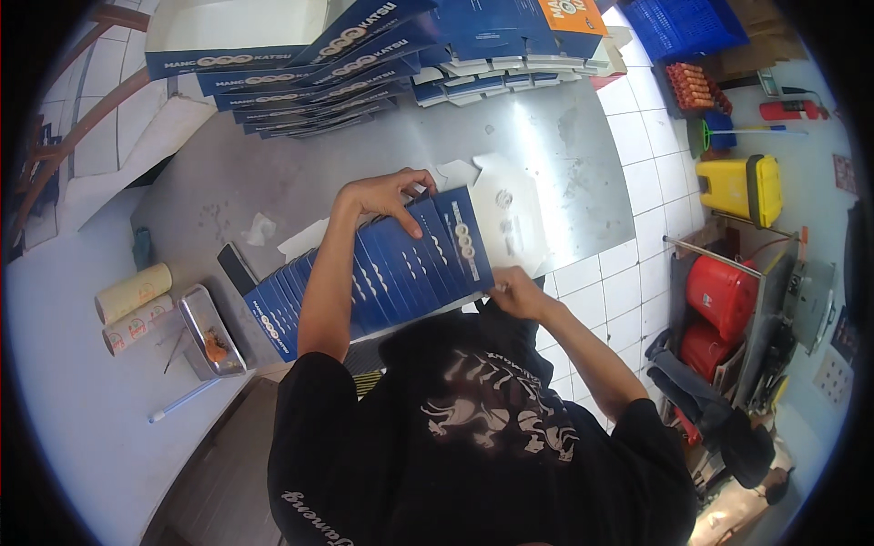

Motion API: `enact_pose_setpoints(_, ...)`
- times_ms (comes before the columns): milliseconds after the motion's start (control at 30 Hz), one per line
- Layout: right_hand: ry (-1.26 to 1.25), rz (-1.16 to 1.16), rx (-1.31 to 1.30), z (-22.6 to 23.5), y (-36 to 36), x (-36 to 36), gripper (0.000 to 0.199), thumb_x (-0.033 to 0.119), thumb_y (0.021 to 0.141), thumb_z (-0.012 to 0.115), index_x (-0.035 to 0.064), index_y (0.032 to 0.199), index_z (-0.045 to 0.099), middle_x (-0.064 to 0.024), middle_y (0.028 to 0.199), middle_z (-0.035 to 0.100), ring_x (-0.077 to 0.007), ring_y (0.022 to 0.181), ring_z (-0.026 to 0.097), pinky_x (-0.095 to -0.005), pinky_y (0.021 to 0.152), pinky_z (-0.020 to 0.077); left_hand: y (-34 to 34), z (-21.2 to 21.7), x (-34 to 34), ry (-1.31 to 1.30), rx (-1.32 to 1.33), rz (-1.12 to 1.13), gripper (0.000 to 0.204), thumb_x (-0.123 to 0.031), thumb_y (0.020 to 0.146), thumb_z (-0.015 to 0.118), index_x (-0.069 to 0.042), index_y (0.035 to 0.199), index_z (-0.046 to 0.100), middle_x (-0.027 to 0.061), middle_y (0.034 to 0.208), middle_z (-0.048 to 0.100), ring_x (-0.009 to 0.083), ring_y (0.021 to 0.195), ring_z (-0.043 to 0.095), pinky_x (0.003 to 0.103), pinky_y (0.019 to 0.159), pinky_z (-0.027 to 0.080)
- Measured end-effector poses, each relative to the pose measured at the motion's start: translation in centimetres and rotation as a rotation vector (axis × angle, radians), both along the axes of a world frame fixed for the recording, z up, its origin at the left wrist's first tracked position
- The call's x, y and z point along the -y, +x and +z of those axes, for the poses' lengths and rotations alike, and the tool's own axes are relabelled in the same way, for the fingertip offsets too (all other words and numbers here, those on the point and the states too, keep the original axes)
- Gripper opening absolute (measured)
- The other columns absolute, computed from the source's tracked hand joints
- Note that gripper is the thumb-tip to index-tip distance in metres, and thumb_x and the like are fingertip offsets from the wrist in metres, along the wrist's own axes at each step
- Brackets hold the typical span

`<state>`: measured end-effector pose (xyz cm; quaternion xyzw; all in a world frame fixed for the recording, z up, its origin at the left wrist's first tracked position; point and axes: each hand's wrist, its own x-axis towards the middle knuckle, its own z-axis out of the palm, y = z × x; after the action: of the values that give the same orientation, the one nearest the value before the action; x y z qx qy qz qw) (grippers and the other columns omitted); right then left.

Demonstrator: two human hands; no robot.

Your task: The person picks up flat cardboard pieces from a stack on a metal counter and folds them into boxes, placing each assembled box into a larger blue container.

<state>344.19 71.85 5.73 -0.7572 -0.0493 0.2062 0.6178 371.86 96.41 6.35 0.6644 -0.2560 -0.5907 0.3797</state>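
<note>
A row of flat blue cardboard cartons [387, 278] with white printing lies overlapped like a fan on the steel table in front of me. My left hand [393, 198] grips the upper edge near the right end of the row, thumb on the blue face and fingers curled over the edge. At the lower right corner of the endmost carton [464, 238], my right hand [519, 293] is closed in a pinch on it. A white cardboard flap [512, 218] with faint grey printing spreads out to the right of that carton.
Nested blue box trays [319, 68] and stacked blue cartons [487, 32] stand at the table's far side. Left are two paper rolls [135, 293] and a metal tray [214, 332] with orange bits. Yellow [739, 189] and red bins [721, 287] stand right, beyond the table edge.
</note>
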Motion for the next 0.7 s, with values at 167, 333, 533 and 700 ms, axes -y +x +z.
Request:
enact_pose_setpoints(167, -0.122, 0.172, -0.122, 2.2, 0.5, 1.4, 0.046, -0.016, 0.077, 0.059, 0.0016, 0.117, 0.071, -0.0215, 0.110, 0.073, -0.0353, 0.106, 0.071, -0.0400, 0.089, 0.0560, 0.2, -0.3, 0.0, 0.009, -0.041, 0.040, 0.085, -0.023, 0.055, 0.102, -0.018, 0.129, 0.060, 0.0159, 0.148, 0.045, 0.0396, 0.142, 0.046, 0.050, 0.113, 0.044)
enact_pose_setpoints(333, -0.404, -0.316, 0.235, 1.7, 7.3, 3.5, 0.042, -0.014, 0.082, 0.057, 0.0018, 0.119, 0.069, -0.0203, 0.106, 0.073, -0.0374, 0.104, 0.072, -0.0401, 0.093, 0.0562, 0.2, 0.0, -0.2, -0.003, -0.052, 0.064, 0.082, -0.020, 0.056, 0.101, -0.017, 0.128, 0.060, 0.0136, 0.148, 0.044, 0.0380, 0.143, 0.047, 0.048, 0.115, 0.041)
enact_pose_setpoints(533, -0.203, -0.019, 0.252, -0.6, 14.0, -0.6, 0.032, -0.001, 0.087, 0.072, 0.0002, 0.120, 0.071, -0.0177, 0.112, 0.075, -0.0370, 0.104, 0.072, -0.0404, 0.094, 0.0557, 0.6, -1.3, -0.2, -0.072, -0.119, 0.047, 0.079, -0.020, 0.058, 0.102, -0.015, 0.126, 0.060, 0.0117, 0.144, 0.047, 0.0358, 0.140, 0.050, 0.047, 0.116, 0.039)
enact_pose_setpoints(700, -0.217, 0.008, 0.231, -1.9, 14.9, -2.2, 0.027, -0.002, 0.088, 0.071, -0.0005, 0.115, 0.073, -0.0184, 0.106, 0.075, -0.0350, 0.098, 0.073, -0.0395, 0.087, 0.0570, 0.7, -2.1, -0.3, -0.079, -0.158, 0.021, 0.077, -0.020, 0.059, 0.102, -0.015, 0.125, 0.061, 0.0102, 0.142, 0.048, 0.0349, 0.139, 0.052, 0.046, 0.114, 0.042)
